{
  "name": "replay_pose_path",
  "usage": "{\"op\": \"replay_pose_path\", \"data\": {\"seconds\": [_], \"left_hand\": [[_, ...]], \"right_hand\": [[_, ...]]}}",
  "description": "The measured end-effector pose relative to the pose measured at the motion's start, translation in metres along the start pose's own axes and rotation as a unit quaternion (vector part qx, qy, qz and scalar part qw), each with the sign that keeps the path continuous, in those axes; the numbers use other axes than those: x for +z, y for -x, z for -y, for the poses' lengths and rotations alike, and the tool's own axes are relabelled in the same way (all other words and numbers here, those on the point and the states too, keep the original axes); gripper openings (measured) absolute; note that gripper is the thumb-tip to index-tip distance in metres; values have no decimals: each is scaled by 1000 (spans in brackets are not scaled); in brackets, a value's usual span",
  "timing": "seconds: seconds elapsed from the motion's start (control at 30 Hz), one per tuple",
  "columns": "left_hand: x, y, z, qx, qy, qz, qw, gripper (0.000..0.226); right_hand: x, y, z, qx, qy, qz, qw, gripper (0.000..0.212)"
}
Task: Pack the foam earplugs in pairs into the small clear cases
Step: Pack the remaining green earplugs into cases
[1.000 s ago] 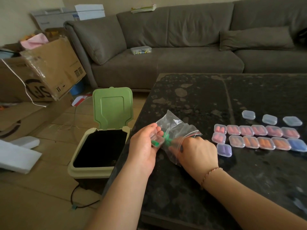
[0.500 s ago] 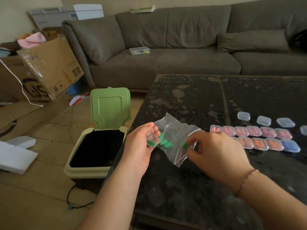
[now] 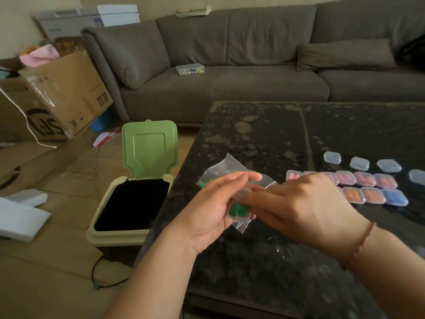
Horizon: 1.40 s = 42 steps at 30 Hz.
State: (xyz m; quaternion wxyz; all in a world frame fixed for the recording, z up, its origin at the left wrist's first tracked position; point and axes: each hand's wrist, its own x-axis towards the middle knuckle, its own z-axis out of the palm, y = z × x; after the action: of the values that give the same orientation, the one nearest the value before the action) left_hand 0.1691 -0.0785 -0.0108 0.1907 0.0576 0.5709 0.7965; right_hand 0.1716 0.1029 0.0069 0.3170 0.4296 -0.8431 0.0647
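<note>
The right hand [image 3: 305, 208] hides part of the filled cases [image 3: 365, 186].

large black letters, apparently "SF", upside down on cardboard box [image 3: 57, 104], other print illegible

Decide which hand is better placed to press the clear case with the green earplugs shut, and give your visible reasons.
Right. The left hand already cradles the small clear case and the plastic bag, so it is busy. The right hand has its fingertips at the case, probably free to press the lid down.
</note>
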Motion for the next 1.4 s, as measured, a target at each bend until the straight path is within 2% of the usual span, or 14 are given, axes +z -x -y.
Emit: {"op": "replay_pose_path", "data": {"seconds": [0.13, 0.33, 0.47, 0.53, 0.57, 0.63, 0.7, 0.73, 0.87, 0.97, 1.1, 1.23, 1.3, 1.4], "left_hand": [[-1, 0, 1, -8, -5, 4, 1000, 33], [-3, 0, 2, -5, -16, 10, 1000, 32], [-4, -1, 1, 2, -8, 0, 1000, 28], [-5, -3, 1, 11, 2, -8, 1000, 28], [-7, -4, 3, 21, 7, -10, 1000, 30], [-8, -6, 5, 44, 4, -22, 999, 39], [-8, -8, 7, 63, 2, -35, 997, 48], [-6, -8, 6, 70, 3, -37, 997, 50], [4, -11, 2, 93, 0, -29, 995, 51], [12, -16, 1, 104, 15, -8, 994, 53], [21, -25, 4, 126, -9, 48, 991, 58], [38, -33, 6, 141, -99, 85, 981, 55], [48, -40, 10, 151, -196, 73, 966, 56], [61, -50, 18, 177, -300, 19, 937, 61]], "right_hand": [[1, -1, -1, -27, 12, 15, 999, 14], [1, 0, 1, 2, 34, 57, 998, 14], [1, 2, 2, 19, -7, 22, 1000, 16], [-2, 2, 4, 108, -68, -29, 991, 15], [-4, 1, 5, 177, -108, -65, 976, 12], [-4, -1, 7, 315, -214, -114, 918, 8], [0, -5, 10, 419, -285, -97, 857, 9], [3, -6, 11, 443, -296, -67, 844, 8], [11, -6, 16, 464, -369, 27, 805, 10], [5, -4, 15, 474, -444, 11, 760, 8], [-2, 2, 10, 477, -497, -9, 725, 8], [-17, 17, -4, 511, -520, 10, 684, 13], [-24, 27, -14, 544, -488, 29, 682, 12], [-31, 49, -35, 588, -381, 18, 713, 8]]}}
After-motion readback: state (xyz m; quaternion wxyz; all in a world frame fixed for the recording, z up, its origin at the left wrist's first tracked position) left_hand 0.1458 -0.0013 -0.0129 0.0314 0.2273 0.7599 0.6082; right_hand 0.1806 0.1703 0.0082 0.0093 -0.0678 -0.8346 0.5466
